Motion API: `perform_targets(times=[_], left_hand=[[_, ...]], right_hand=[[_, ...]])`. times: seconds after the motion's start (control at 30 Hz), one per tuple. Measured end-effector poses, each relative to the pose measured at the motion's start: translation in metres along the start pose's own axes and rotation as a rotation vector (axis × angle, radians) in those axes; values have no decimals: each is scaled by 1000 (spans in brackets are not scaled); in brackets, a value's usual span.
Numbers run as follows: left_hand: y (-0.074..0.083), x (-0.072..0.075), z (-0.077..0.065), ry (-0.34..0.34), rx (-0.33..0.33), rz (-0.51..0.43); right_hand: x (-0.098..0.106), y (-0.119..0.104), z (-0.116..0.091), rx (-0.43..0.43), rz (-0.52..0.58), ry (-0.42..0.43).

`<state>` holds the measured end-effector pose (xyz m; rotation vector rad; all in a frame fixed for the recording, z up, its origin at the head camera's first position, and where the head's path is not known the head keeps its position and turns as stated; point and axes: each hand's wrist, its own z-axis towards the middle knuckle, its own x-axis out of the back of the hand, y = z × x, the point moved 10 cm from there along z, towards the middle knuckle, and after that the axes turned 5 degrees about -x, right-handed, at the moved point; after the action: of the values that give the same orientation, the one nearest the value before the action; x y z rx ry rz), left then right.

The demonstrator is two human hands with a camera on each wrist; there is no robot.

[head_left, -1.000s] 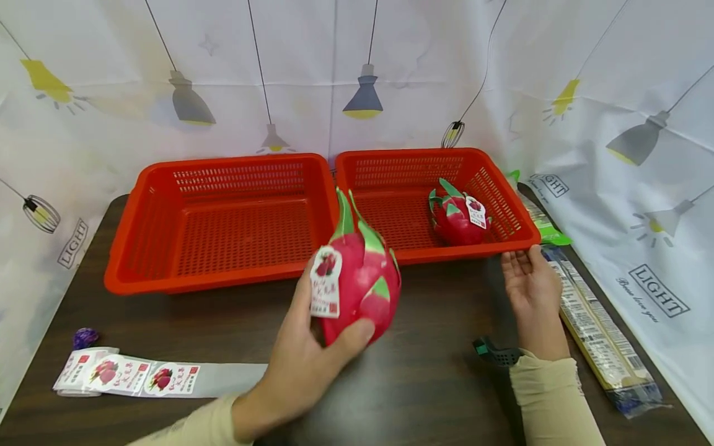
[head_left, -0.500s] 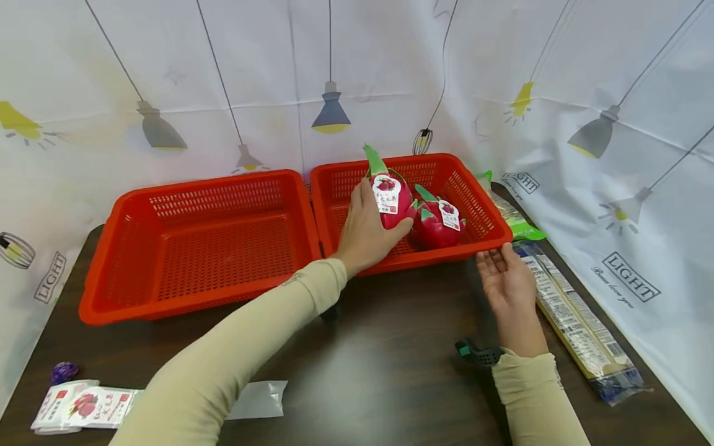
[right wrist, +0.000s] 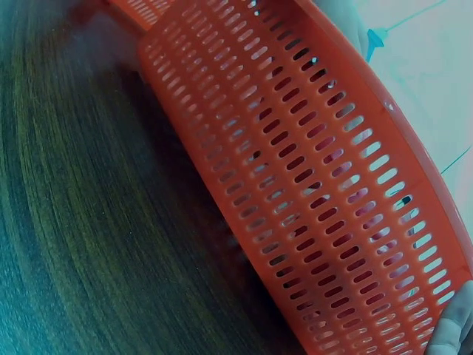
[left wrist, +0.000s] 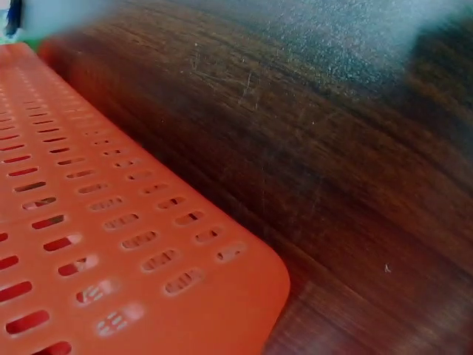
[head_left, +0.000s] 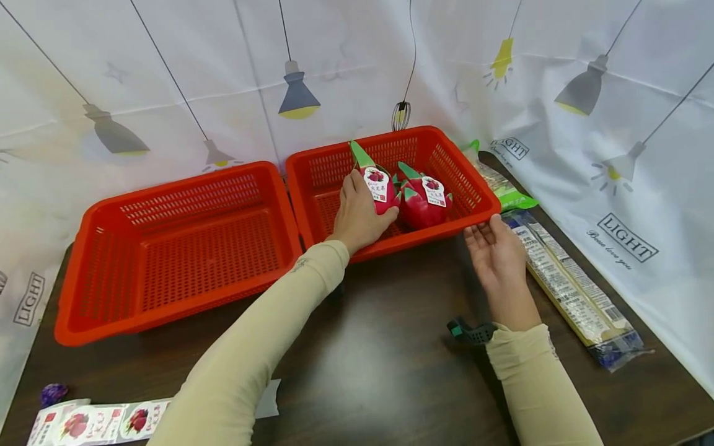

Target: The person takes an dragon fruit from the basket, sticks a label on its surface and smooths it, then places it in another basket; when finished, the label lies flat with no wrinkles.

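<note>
My left hand (head_left: 359,214) grips a pink dragon fruit (head_left: 393,199) with green leaf tips and a white label, low inside the right-hand red basket (head_left: 429,235). Beside it in that basket sits a second labelled dragon fruit (head_left: 419,212). At the basket's front right corner, my right hand (head_left: 499,263) holds the rim, thumb above and fingers beneath. In the right wrist view, those fingers (right wrist: 452,325) show at the rim of the slotted basket wall (right wrist: 295,185). Only a red basket wall (left wrist: 111,185) and the tabletop appear in the left wrist view; the left hand is out of it.
Another red basket (head_left: 69,291) stands at the left, against the first. A strip of dragon fruit stickers (head_left: 100,424) and a purple crumpled ball (head_left: 54,394) lie front left. Along the right edge lie a long clear-wrapped packet (head_left: 580,291) and a green-edged bag (head_left: 504,189).
My left hand has carried its dragon fruit from over the table into the right-hand basket, beside the other one. The right hand stays at the basket corner. The head view has shifted right.
</note>
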<state>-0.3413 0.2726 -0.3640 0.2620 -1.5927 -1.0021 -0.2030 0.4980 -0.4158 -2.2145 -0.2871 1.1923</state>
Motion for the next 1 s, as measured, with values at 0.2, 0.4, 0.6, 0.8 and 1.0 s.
perform_targets(times=[0.2, 0.4, 0.6, 0.8, 1.0], left_hand=[[1, -2, -2, -26, -2, 34], [-1, -10, -7, -52, 48, 24], [-7, -15, -8, -84, 102, 46], [-12, -19, -10, -154, 149, -3], [-19, -23, -8, -166, 186, -44]], right_hand=[[-4, -2, 2, 15, 10, -12], [-2, -3, 4, 19, 19, -2], [0, 0, 4, -4, 58, 14], [0, 2, 3, -15, 65, 20], [1, 4, 1, -27, 95, 18]])
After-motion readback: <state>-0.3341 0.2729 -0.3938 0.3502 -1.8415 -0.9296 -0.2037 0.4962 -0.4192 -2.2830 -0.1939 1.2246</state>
